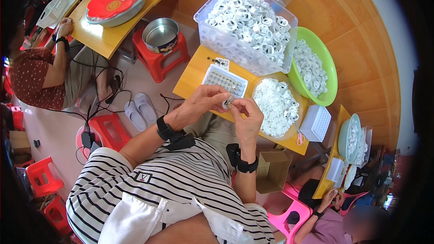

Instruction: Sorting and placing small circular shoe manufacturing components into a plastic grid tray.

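In front of my body, both hands meet just over the table's near edge. Closed in a pinch, my left hand (207, 100) holds a small white round plastic part (225, 104). The fingertips of my right hand (247, 114) are pinched together against that part, by a tiny dark bit too small to name. Just beyond my fingers lies a white tray (244, 84) with rows of small round silvery pieces (222, 81). Right of my right hand, a shallow round clear tub (296, 124) holds a heap of small white parts (275, 106).
A clear plastic bin (226, 47) of white rings stands at the back, a green basin (332, 83) beside it. Pink scissors (300, 138) and a white grid box (316, 123) sit at the table's right edge. Co-workers sit left and lower right; a red stool (158, 63) holds a round tin.
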`<action>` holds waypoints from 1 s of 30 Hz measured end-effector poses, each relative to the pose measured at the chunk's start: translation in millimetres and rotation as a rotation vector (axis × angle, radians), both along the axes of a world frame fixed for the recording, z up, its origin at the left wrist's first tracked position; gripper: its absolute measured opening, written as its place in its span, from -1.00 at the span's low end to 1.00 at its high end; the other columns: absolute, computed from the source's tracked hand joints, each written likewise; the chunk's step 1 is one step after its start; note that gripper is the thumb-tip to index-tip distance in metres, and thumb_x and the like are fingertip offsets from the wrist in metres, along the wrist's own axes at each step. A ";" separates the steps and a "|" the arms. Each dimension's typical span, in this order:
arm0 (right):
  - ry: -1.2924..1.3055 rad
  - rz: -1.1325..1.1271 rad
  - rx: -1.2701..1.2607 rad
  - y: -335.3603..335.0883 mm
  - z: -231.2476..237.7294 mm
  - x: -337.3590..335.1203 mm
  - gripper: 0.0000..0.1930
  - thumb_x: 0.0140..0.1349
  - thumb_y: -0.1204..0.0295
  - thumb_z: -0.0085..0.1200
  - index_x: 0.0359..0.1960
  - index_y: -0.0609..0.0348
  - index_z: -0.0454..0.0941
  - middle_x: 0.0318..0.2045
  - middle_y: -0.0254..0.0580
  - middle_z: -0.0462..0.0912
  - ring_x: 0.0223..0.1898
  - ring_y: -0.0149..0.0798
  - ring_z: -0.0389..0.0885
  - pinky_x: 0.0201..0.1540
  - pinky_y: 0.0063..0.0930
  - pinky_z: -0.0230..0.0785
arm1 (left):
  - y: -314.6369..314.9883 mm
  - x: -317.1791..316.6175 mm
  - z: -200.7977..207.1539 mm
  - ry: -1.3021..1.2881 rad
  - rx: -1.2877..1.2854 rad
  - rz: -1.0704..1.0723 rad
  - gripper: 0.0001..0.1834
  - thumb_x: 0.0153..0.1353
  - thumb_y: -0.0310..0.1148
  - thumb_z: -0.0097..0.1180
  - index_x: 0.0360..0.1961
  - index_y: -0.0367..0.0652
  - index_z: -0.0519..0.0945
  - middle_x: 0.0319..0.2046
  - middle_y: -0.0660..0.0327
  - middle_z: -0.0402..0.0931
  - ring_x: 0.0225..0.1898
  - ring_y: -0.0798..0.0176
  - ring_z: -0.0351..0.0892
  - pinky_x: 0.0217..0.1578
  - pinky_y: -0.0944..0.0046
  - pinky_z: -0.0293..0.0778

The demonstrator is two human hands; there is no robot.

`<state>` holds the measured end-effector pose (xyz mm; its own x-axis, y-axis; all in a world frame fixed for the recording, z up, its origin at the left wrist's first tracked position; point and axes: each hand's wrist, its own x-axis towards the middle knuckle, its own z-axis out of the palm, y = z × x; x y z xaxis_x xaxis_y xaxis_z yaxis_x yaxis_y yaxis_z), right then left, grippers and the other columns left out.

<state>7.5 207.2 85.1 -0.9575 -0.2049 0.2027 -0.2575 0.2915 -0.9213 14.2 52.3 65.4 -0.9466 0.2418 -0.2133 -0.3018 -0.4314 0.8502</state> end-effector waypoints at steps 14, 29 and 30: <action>-0.163 0.050 -0.280 8.1 -13.4 -5.4 -0.91 0.01 0.70 0.10 -0.46 0.29 0.48 -0.51 -0.37 0.46 -0.43 -0.49 0.51 -0.39 -0.67 0.39 | 8.1 -1.9 3.0 0.045 -0.079 -0.028 -0.77 0.26 -0.30 -0.04 -0.26 -0.25 0.53 -0.36 0.30 0.50 -0.34 0.49 0.48 -0.30 0.46 0.48; -0.247 -0.100 -0.534 0.1 -28.9 5.5 -0.87 0.08 0.68 0.04 -0.35 0.27 0.39 -0.51 -0.37 0.49 -0.48 -0.59 0.45 -0.45 -0.73 0.35 | 14.7 -1.3 0.7 0.090 -0.145 -0.093 -0.79 0.27 -0.32 -0.06 -0.25 -0.23 0.52 -0.33 0.30 0.50 -0.30 0.49 0.47 -0.25 0.46 0.45; -0.218 -0.134 -0.598 -3.5 -30.2 7.2 -0.86 0.09 0.68 0.04 -0.32 0.26 0.38 -0.49 -0.37 0.49 -0.47 -0.58 0.46 -0.45 -0.73 0.34 | 15.1 -2.4 -1.4 0.084 -0.140 -0.084 -0.78 0.27 -0.32 -0.07 -0.23 -0.24 0.52 -0.32 0.29 0.50 -0.30 0.49 0.47 -0.24 0.45 0.46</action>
